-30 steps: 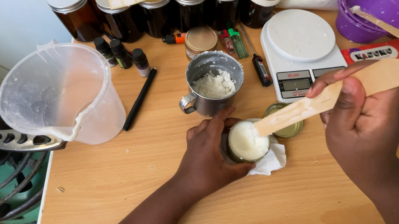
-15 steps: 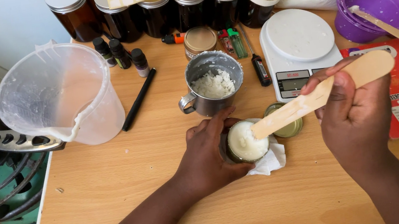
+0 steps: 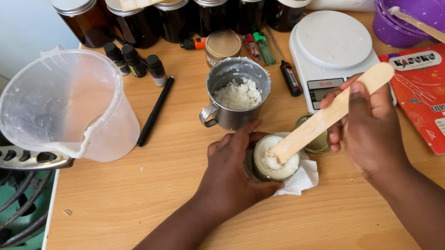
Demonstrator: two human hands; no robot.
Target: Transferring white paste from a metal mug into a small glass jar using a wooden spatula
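Head view: the right hand (image 3: 369,128) has its grip clamped on a flat wooden spatula (image 3: 329,114), whose tip sits in the white cream of a small jar (image 3: 275,158). The left hand (image 3: 234,172) wraps that jar, which stands on a white tissue (image 3: 303,180) on the tabletop (image 3: 131,211). Just beyond the jar stands a metal cup (image 3: 235,92) of white flakes; right of the cup, a white scale (image 3: 330,48); far left, a plastic jug (image 3: 68,108).
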